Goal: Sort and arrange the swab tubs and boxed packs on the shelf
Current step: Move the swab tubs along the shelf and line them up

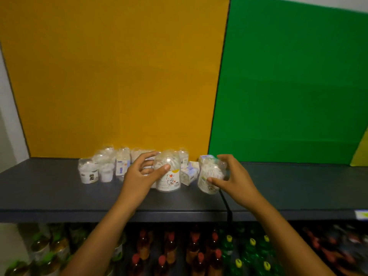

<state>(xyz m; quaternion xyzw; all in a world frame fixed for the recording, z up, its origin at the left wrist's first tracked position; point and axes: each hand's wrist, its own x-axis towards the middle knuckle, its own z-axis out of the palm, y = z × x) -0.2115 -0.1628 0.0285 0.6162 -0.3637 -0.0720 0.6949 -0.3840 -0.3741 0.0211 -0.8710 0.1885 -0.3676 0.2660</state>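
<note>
tub labels (169, 181) blurred, no text legible

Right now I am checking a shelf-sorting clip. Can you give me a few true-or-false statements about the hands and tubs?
1. The left hand grips the cat-label tub. True.
2. The right hand rests flat on the bare shelf. False: it holds a tilted tub.
3. The wall behind the tubs is blue. False: a yellow panel stands behind them, with a green panel to the right.
4. Bottles fill the level below. True.
</note>
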